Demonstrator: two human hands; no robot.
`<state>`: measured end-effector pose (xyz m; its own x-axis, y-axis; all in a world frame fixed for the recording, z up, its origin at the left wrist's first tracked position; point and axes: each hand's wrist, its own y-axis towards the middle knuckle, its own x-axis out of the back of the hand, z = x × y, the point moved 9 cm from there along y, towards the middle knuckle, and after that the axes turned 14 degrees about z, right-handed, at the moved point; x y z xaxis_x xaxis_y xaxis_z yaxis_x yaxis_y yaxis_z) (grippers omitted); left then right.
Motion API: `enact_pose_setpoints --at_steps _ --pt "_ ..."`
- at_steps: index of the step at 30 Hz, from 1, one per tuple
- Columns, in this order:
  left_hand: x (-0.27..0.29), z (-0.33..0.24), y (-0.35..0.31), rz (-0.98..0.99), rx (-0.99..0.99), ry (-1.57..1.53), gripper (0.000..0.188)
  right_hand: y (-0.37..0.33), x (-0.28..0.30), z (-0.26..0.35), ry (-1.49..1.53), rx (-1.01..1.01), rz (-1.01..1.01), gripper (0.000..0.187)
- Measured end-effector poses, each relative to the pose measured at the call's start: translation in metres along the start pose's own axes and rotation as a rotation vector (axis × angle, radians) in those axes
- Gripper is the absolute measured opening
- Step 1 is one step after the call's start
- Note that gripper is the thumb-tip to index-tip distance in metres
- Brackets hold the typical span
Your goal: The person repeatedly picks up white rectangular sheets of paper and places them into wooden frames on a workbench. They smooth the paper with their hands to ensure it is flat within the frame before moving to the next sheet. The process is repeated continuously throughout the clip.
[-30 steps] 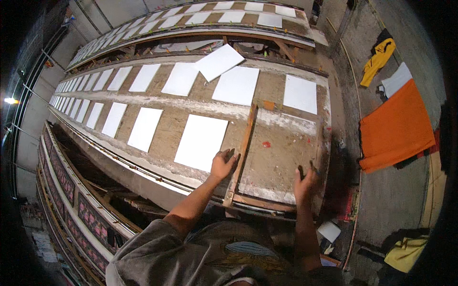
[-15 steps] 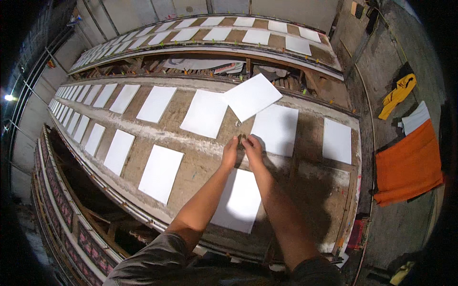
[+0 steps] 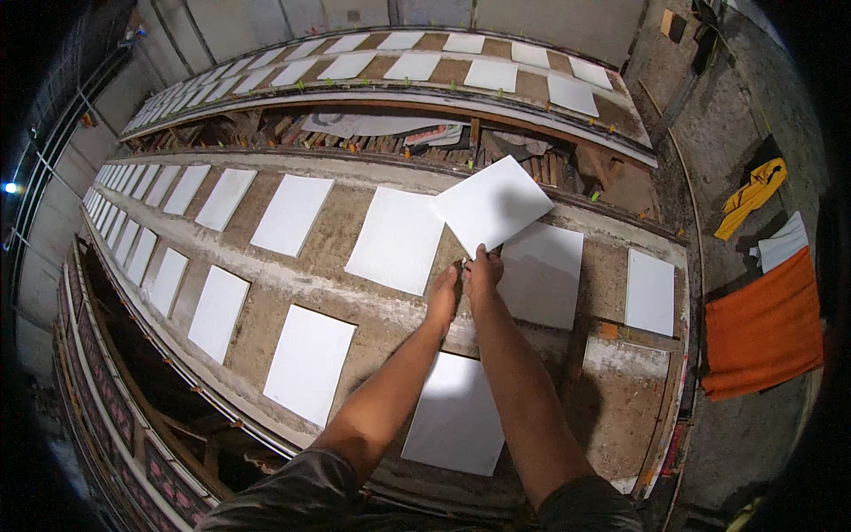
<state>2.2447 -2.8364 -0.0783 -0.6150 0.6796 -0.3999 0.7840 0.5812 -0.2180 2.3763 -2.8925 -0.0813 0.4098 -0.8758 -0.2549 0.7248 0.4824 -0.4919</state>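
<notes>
A white rectangular sheet (image 3: pixel 496 199) lies askew across the table's far row, its edges overlapping a white sheet (image 3: pixel 394 239) on the left and another white sheet (image 3: pixel 541 275) on the right. At its near corner, my right hand (image 3: pixel 483 275) is closed, with the fingertips on that corner. Close beside it is my left hand (image 3: pixel 441 300), its fingers curled together. What the left fingers hold, if anything, is hidden; a small pale bit shows between the hands. Under my forearms, one more white sheet (image 3: pixel 455 417) lies flat, partly in shadow.
Rows of white sheets (image 3: pixel 310 363) cover the long brown table (image 3: pixel 390 332). Beyond a gap holding wooden slats stands a second long table (image 3: pixel 390 91) with similar sheets. Orange cloth (image 3: pixel 762 324) and yellow cloth (image 3: pixel 752 197) lie at the right. Patterned panels (image 3: pixel 133 434) stand lower left.
My right hand has moved up to the near corner of the askew sheet. My left hand stays close beside it. The whole view has shifted slightly.
</notes>
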Motion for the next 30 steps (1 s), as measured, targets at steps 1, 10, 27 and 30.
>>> enact_pose_setpoints --at_steps 1,10,27,30 --pt "0.006 0.001 -0.001 -0.010 -0.024 -0.031 0.054 -0.005 -0.006 0.002 -0.037 -0.099 0.012 0.037" --pt "0.001 -0.013 -0.032 -0.054 0.018 -0.145 0.041 0.062 -0.005 -0.014 0.037 -0.145 -0.085 0.034" --pt "0.035 -0.023 -0.072 -0.113 0.066 -0.030 0.033 0.059 -0.002 0.015 0.316 0.187 -0.219 0.023" --pt "0.030 -0.024 -0.076 -0.092 0.077 -0.098 0.031 0.095 0.004 0.016 0.272 0.142 0.044 0.023"
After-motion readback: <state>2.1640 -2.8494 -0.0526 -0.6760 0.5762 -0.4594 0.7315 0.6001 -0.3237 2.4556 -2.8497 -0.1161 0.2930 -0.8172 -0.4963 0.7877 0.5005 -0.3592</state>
